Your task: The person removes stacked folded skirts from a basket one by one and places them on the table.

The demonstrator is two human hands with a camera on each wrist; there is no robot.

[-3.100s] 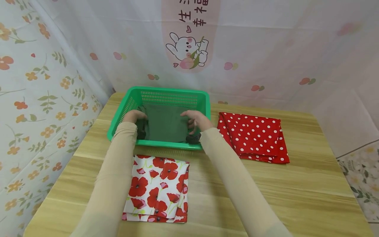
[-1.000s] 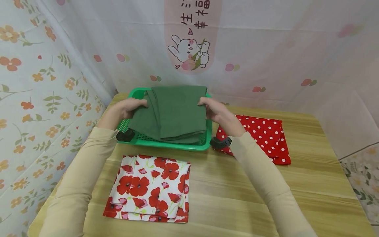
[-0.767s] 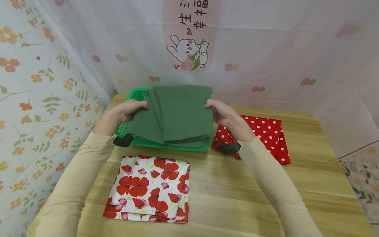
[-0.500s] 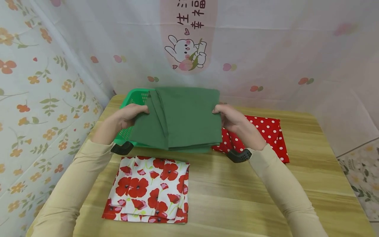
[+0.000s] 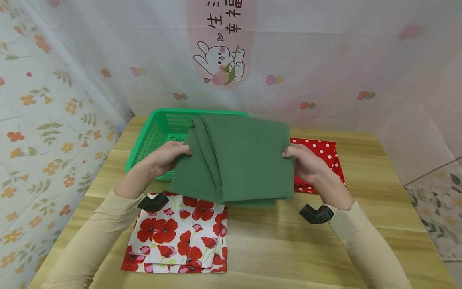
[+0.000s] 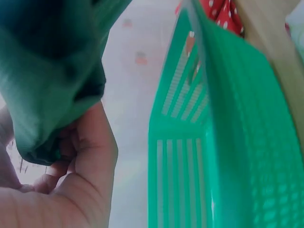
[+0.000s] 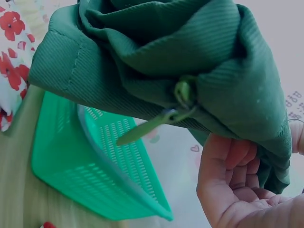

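Observation:
A folded dark green cloth point(image 5: 252, 160) is held up between both hands, in front of the basket and partly hiding it. My left hand point(image 5: 167, 157) pinches its left edge, thumb on top and fingers curled beneath. At the right edge my right hand point(image 5: 306, 162) grips it the same way. From below, in the right wrist view, a narrow green strap point(image 7: 142, 132) with small rings hangs from the ribbed fabric. The green plastic basket point(image 5: 144, 140) stands behind on the table, its visible left part bare inside.
A folded white cloth with red poppies point(image 5: 177, 241) lies at the front left of the table point(image 5: 306, 249). Behind my right hand lies a folded red polka-dot cloth point(image 5: 321, 150). Printed curtains point(image 5: 325, 68) close off the back and left.
Both hands have lifted the green cloth out of the basket and carried it rightward and toward me. The basket and the two patterned cloths stay on the table.

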